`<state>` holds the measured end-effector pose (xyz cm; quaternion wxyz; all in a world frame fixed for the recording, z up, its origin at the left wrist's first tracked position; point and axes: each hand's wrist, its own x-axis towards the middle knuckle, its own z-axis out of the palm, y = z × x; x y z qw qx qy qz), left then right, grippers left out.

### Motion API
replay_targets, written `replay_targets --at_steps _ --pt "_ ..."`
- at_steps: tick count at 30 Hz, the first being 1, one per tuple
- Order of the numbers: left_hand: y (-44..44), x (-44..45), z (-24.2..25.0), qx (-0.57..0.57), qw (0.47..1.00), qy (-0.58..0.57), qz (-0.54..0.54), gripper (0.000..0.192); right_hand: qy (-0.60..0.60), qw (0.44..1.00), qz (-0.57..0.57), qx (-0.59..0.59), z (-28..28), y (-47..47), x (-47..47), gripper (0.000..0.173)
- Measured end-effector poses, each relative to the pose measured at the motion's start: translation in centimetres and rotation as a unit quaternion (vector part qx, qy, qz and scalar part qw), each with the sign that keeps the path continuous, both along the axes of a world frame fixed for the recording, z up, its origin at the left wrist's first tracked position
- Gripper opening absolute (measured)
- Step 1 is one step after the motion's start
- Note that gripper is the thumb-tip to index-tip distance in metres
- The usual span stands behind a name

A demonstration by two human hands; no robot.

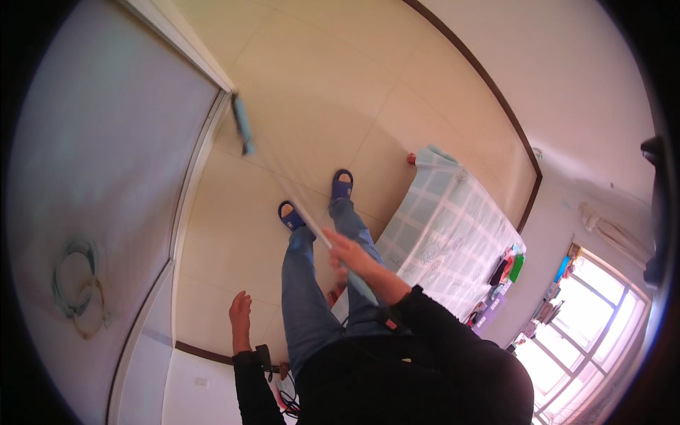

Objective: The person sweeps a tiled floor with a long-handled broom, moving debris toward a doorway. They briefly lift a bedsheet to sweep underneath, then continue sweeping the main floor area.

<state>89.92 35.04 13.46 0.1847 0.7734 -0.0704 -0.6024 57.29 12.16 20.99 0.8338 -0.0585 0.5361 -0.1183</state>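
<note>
My right hand [350, 254] is shut around the pale handle of a broom [303, 204], in front of my legs. The handle is blurred and slants away past my slippers to a light-blue broom head [243, 119] with dark bristles. That head rests on the tiled floor, close beside the bottom track of a sliding door [133, 133]. Off to the left, my left hand [241, 317] hangs free with its fingers loosely extended, holding nothing.
A table with a checked cloth [425, 212] stands to the right, bearing several small items. My blue slippers [342, 185] are on the tiled floor [319, 95]. Black cables [289, 398] lie near the wall at lower left. A barred window [579, 319] is at right.
</note>
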Motion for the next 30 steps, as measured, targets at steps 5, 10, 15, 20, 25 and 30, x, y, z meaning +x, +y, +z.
replay_targets --at_steps 5,10,15,20,25,30 --pt "-4.0 -0.3 0.3 0.006 0.999 -0.013 -0.034 0.042 -0.044 0.989 0.058 0.131 -2.3 -1.4 -2.8 0.061" --pt "-7.8 -0.6 1.3 -0.002 0.999 -0.043 0.003 0.043 0.013 0.989 0.115 0.097 -4.1 -10.3 -11.7 0.059" --pt "-11.8 -3.3 1.6 0.056 0.997 -0.052 0.007 0.045 0.108 0.978 0.176 -0.024 -3.4 -25.8 -21.4 0.059" --pt "-20.4 -10.6 0.4 0.028 0.999 -0.014 -0.024 0.045 0.165 0.961 0.172 -0.14 -5.0 -36.0 -21.9 0.057" --pt "-31.1 -17.8 -0.1 -0.102 0.99 0.0 -0.098 0.039 0.114 0.978 0.105 -0.139 -3.9 -31.8 -22.3 0.06" --pt "-37.8 -21.8 -0.1 -0.141 0.986 0.039 -0.082 0.037 0.131 0.982 0.029 -0.135 0.8 -25.7 -27.6 0.062"
